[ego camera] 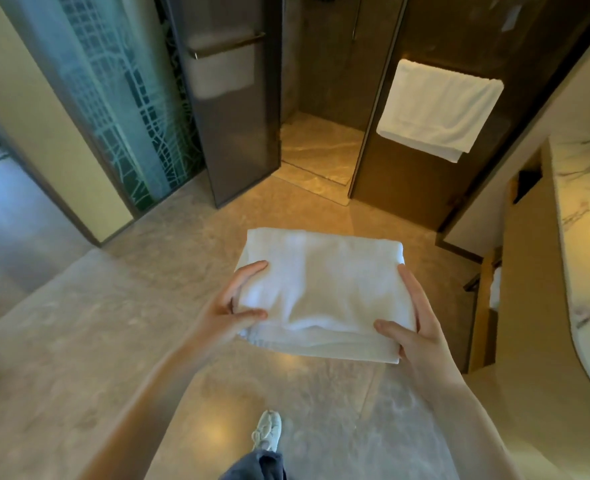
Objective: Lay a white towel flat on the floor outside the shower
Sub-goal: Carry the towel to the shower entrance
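Note:
A folded white towel [321,289] is held in the air in front of me, above the marble floor [96,323]. My left hand [231,306] grips its left edge, thumb on top and fingers underneath. Its right edge is held the same way by my right hand [415,327]. The towel stays folded in several layers. Straight ahead, the shower [321,98] stands with its glass door [231,98] swung open, and its threshold [311,180] lies just beyond the towel.
A second white towel [439,109] hangs on a rail on the shower's right glass panel. A marble vanity counter [584,237] runs along the right. A patterned glass panel [120,98] stands at left. My shoe [267,429] is on the floor below.

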The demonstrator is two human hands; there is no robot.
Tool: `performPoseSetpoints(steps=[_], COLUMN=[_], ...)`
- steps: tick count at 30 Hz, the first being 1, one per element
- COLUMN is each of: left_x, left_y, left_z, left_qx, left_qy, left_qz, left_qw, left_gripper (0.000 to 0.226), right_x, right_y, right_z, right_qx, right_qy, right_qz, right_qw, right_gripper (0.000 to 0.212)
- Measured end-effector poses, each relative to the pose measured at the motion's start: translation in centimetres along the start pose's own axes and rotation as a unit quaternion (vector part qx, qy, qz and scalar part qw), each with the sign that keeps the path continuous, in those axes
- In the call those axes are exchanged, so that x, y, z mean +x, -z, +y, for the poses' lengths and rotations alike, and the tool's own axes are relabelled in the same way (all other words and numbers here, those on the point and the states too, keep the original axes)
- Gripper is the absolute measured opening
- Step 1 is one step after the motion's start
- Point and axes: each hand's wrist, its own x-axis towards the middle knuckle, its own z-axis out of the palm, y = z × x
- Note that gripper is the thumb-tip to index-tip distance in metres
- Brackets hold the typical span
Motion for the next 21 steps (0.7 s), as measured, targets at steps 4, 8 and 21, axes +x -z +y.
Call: performPoseSetpoints(steps=[4,8,21], left_x=[-1.9,-2.3,3.7], left_y=[1.7,4.5,26.0], left_z=[-0.3,-1.0,-5.3], left_qx=[-0.016,-0.031,-0.005], left_qy=[0.002,-0.004,-0.019], left_qz=[0.014,0.012,-0.044], left_qw=[1.0,0.999,0.999], left_gripper=[0.074,0.075,0.072], right_x=[-1.1,-1.4,4.7], right_y=[-2.0,-4.8,-26.6], right_z=[-0.3,-0.5,1.2], right_qx=[-0.007,-0.018,0.021], right_qy=[-0.003,0.003,-0.006], right_qz=[-0.014,-0.003,0.083], right_qw=[1.0,1.0,0.996], right_gripper=[0.085,0.086,0.086])
